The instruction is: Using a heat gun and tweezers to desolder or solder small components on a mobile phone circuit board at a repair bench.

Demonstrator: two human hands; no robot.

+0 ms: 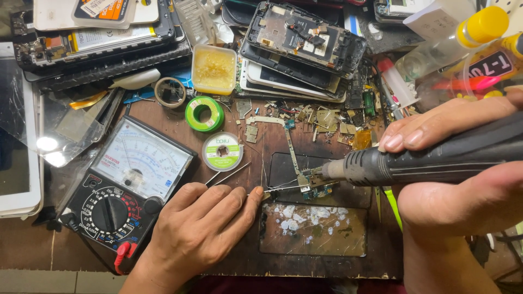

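Observation:
My right hand (457, 190) grips a dark grey hot-air tool (430, 158) with its metal nozzle pointed left at a small circuit board (310, 182) on the brown bench. My left hand (204, 228) rests palm-down on the bench and pinches metal tweezers (229, 174), whose tips reach towards the board. A thin flex strip (291, 149) runs up from the board.
An analogue multimeter (128, 188) with red lead lies left of my left hand. Solder spools (222, 151), a green tape roll (204, 113), a flux tub (213, 68), stacked phone frames (299, 43), a glue bottle (463, 41) and a cracked glass panel (313, 228) crowd the bench.

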